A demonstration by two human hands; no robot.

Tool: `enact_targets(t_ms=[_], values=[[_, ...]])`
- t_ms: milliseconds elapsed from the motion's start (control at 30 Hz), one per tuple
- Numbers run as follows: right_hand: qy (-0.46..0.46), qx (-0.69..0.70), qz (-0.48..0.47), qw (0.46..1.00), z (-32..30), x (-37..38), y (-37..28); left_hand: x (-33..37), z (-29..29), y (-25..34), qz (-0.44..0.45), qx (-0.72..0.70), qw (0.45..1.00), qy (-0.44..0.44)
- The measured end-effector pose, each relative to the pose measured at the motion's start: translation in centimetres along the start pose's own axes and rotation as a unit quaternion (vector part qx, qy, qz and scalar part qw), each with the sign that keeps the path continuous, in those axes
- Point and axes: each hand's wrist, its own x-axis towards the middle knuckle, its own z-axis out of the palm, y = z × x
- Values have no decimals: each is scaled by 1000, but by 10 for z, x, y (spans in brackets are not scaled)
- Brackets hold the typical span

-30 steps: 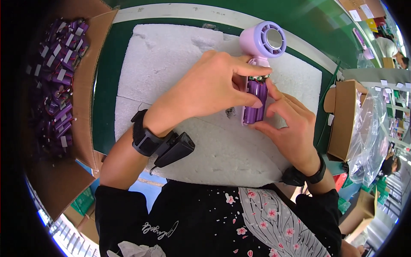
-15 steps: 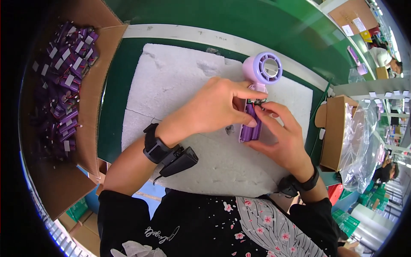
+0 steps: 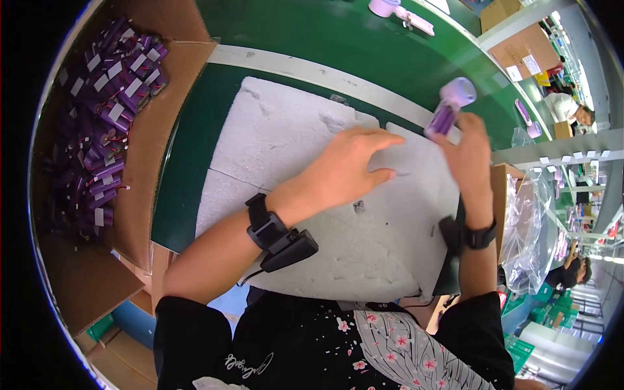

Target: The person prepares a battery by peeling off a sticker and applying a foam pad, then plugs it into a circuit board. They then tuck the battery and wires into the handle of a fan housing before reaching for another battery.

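A purple handheld fan (image 3: 448, 107) with its handle uncovered, dark purple cells showing inside, is in my right hand (image 3: 469, 153). The fingers pinch the handle's lower end; hand and fan are blurred by motion. The fan is at the far right corner of the white foam sheet (image 3: 273, 140), by the green belt's pale edge strip. My left hand (image 3: 344, 166) hovers above the foam with nothing in it, thumb and fingers apart. Both wrists wear black straps with a small device.
At the left stands an open cardboard box (image 3: 153, 146) full of purple battery packs (image 3: 114, 114). Beyond lies a green belt (image 3: 312, 39) carrying another lilac fan (image 3: 385, 6). To the right is a carton (image 3: 500, 201) with clear plastic bags (image 3: 526, 234). Other people work farther right.
My right hand has carried the fan away from me and right, toward the belt. My left hand has let go of it and stays above the foam. Another fan has come into view beyond.
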Motion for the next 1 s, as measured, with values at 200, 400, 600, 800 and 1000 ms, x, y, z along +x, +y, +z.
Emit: enact_targets(t_ms=[200, 400, 600, 800, 1000], values=[[-21, 25, 21, 999, 3, 99, 17, 2, 8, -9, 2, -1, 1000, 14], [-74, 29, -97, 992, 116, 194, 108, 8, 21, -17, 31, -28, 999, 27], [-84, -67, -23, 994, 130, 223, 158, 17, 36, -18, 28, -56, 998, 31], [-117, -111, 35, 986, 63, 176, 52, 16, 32, -15, 5, -59, 995, 74], [-169, 65, 3, 984, -8, 106, -15, 25, 8, -23, -74, -70, 970, 220]])
